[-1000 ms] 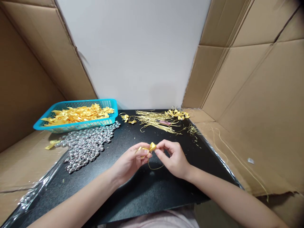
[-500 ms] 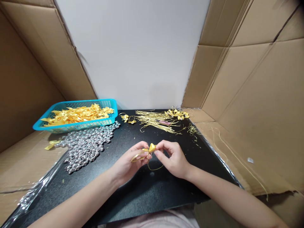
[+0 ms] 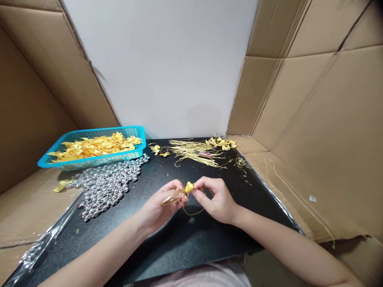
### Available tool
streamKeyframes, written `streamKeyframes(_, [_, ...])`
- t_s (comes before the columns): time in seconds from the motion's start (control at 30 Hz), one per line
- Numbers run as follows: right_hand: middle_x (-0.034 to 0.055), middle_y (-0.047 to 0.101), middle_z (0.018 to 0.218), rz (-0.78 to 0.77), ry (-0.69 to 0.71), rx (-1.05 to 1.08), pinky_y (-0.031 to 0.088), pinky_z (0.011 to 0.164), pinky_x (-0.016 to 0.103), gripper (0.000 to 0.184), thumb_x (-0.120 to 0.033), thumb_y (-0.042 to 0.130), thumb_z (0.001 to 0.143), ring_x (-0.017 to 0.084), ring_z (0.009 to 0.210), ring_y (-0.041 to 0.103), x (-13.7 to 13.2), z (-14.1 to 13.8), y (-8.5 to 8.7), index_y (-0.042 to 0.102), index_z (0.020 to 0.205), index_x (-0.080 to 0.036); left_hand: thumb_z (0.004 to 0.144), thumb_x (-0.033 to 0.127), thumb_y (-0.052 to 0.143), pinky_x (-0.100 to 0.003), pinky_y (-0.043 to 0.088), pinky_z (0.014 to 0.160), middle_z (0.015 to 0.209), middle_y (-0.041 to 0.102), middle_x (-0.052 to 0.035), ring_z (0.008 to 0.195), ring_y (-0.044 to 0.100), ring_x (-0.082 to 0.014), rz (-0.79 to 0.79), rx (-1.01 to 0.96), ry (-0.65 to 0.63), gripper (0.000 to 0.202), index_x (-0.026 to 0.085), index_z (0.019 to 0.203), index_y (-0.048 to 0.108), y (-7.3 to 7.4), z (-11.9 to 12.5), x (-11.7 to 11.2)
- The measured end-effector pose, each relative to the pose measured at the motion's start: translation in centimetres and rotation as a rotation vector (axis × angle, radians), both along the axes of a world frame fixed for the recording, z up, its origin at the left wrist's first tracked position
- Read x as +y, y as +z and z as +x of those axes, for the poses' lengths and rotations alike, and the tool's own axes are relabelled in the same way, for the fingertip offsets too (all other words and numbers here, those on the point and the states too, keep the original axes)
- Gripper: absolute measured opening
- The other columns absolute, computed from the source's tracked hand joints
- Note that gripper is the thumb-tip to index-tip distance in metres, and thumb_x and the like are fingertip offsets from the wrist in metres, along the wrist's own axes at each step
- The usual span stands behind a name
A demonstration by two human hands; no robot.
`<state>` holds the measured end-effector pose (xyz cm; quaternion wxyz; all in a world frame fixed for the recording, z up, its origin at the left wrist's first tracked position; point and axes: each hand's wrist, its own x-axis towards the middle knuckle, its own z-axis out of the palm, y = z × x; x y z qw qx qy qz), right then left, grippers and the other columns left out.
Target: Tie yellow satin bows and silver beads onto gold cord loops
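Between my two hands, above the black table (image 3: 167,255), is a small yellow ribbon bow (image 3: 189,186). My left hand (image 3: 166,199) is closed in a pinch on its left side, with looped gold cord (image 3: 169,198) running through the fingers. My right hand (image 3: 214,197) pinches the bow's right edge between thumb and forefinger. A thin end of cord hangs in a curve below the bow. Something small and shiny sits just under the bow, partly hidden by the fingers.
A blue basket (image 3: 89,160) of yellow ribbon bows stands at back left, silver beads (image 3: 104,187) spread before it. Cut gold cords (image 3: 194,151), a pink tool-like item (image 3: 206,154) and finished-looking bows (image 3: 221,142) lie at the back. Cardboard walls (image 3: 323,119) flank the table.
The view has shifted slightly, so most things sit a little further left. Both hands keep their pinch on the bow and cord, with hardly any movement.
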<state>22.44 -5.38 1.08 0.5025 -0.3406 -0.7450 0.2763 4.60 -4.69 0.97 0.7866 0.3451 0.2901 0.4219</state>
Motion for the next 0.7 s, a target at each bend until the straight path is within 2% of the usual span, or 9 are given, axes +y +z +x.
streamKeyframes(0.33, [-0.0035, 0.051, 0.059, -0.011, 0.016, -0.008, 0.040, 0.055, 0.021, 0.013, -0.022, 0.056, 0.083, 0.008, 0.053, 0.048, 0.00, 0.19, 0.24, 0.059, 0.073, -0.017, 0.060, 0.014, 0.082, -0.019, 0.045, 0.063, 0.059, 0.065, 0.0025, 0.057, 0.058, -0.0084, -0.007, -0.012, -0.003, 0.022, 0.019, 0.064, 0.061, 0.46, 0.26, -0.12])
streamKeyframes(0.53, [-0.0046, 0.048, 0.056, -0.018, 0.028, -0.031, 0.038, 0.053, 0.020, 0.012, -0.021, 0.056, 0.083, 0.008, 0.051, 0.045, 0.07, 0.31, 0.49, 0.059, 0.072, -0.016, 0.060, 0.013, 0.080, -0.020, 0.044, 0.062, 0.058, 0.066, -0.0002, 0.058, 0.058, -0.0101, 0.001, 0.032, 0.013, 0.018, 0.017, 0.059, 0.062, 0.21, 0.15, 0.04])
streamKeyframes(0.7, [-0.0043, 0.048, 0.057, -0.042, 0.029, -0.013, 0.038, 0.053, 0.020, 0.013, -0.022, 0.056, 0.083, 0.008, 0.052, 0.044, 0.08, 0.16, 0.26, 0.058, 0.072, -0.017, 0.057, 0.015, 0.082, -0.019, 0.046, 0.062, 0.058, 0.067, 0.0001, 0.059, 0.058, -0.0093, 0.002, 0.046, 0.015, 0.016, 0.017, 0.063, 0.067, -0.06, 0.09, 0.20])
